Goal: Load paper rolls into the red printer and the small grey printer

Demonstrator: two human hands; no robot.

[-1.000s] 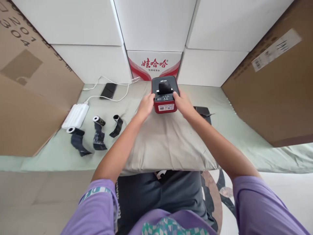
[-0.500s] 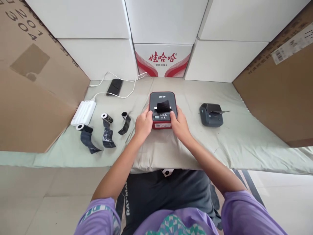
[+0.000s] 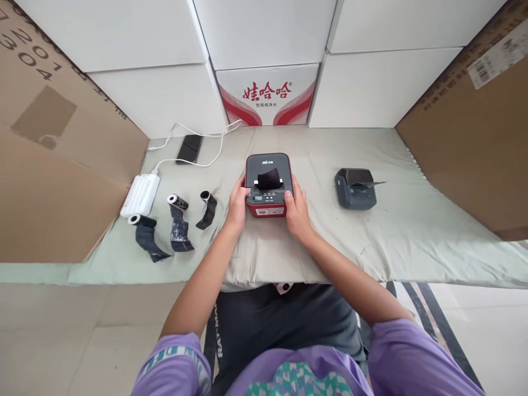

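Note:
A red and black label printer (image 3: 270, 203) stands on the cloth-covered table in front of me, a short black strip (image 3: 269, 179) sticking up from its slot. My left hand (image 3: 236, 206) grips the printer's left side, its thumb at the front left corner of the top. On the opposite side my right hand (image 3: 297, 212) is wrapped round the printer, thumb on the top near the front right corner. The fingertips of both hands are partly hidden behind the casing.
Left of the printer lie a small roll (image 3: 206, 197), a middle roll (image 3: 177, 202) and another roll (image 3: 142, 221), their dark strips unrolled. A white power bank (image 3: 140, 195) with a cable and a black phone (image 3: 190, 148) lie behind. A dark printer (image 3: 355, 190) sits right. Cartons (image 3: 268, 96) border the table.
The view has shifted and tilted slightly, so the printer and both hands appear a little further left. Both hands keep their hold on the printer.

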